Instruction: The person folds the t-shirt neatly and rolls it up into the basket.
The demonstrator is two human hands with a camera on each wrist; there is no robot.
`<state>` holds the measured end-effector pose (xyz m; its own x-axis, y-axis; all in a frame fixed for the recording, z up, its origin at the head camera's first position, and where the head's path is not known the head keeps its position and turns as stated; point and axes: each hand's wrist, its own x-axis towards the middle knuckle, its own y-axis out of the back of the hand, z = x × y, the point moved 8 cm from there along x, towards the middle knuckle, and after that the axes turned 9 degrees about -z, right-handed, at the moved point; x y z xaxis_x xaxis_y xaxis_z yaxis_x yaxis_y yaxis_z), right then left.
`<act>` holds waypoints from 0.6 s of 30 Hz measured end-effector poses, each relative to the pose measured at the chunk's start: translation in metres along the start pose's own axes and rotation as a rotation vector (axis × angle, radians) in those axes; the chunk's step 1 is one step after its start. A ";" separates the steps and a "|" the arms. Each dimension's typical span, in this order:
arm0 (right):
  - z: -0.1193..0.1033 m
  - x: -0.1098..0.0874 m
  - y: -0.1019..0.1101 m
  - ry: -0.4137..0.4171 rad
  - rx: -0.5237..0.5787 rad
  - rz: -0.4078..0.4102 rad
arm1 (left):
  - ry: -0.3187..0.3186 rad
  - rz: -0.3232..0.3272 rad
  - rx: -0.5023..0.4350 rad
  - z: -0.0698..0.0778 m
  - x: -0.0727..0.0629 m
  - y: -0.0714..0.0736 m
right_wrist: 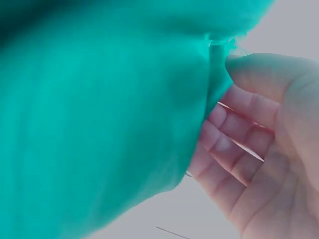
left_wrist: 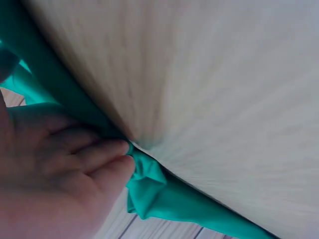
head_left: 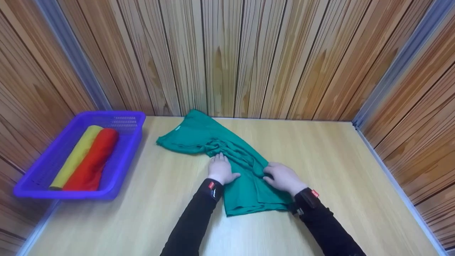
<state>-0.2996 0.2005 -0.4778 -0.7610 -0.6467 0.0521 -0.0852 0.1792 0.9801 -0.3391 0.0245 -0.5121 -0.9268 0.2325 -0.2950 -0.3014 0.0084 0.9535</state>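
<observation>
A green T-shirt (head_left: 249,181) lies on the table, bunched into creases near its middle. Its far end spreads to the upper left, where a small white label shows. My left hand (head_left: 219,169) rests on the shirt's left edge with fingers extended and thumb out to the side. The left wrist view shows those fingers (left_wrist: 107,162) against a crumpled bit of the cloth. On the opposite edge, my right hand (head_left: 284,177) pinches the fabric. In the right wrist view its thumb (right_wrist: 264,72) presses the cloth edge, the other fingers loosely bent below.
A purple plastic basket (head_left: 129,160) stands at the table's left side. Inside lie a yellow cloth roll (head_left: 79,154) and a red cloth roll (head_left: 94,160), side by side. Wood-patterned panels (head_left: 220,57) wall the table (head_left: 341,213) at the back and both sides.
</observation>
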 end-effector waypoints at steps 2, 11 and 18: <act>-0.006 -0.001 -0.001 0.030 0.009 -0.003 | -0.013 0.004 0.005 -0.001 0.002 0.000; -0.018 0.003 -0.005 0.070 0.105 -0.066 | -0.094 0.042 -0.034 -0.004 0.002 0.002; -0.018 0.006 -0.005 0.090 0.124 -0.112 | -0.093 0.041 -0.030 -0.004 -0.002 0.002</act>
<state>-0.2919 0.1823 -0.4792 -0.6820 -0.7306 -0.0334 -0.2490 0.1889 0.9499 -0.3392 0.0198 -0.5102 -0.9140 0.3214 -0.2474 -0.2715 -0.0318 0.9619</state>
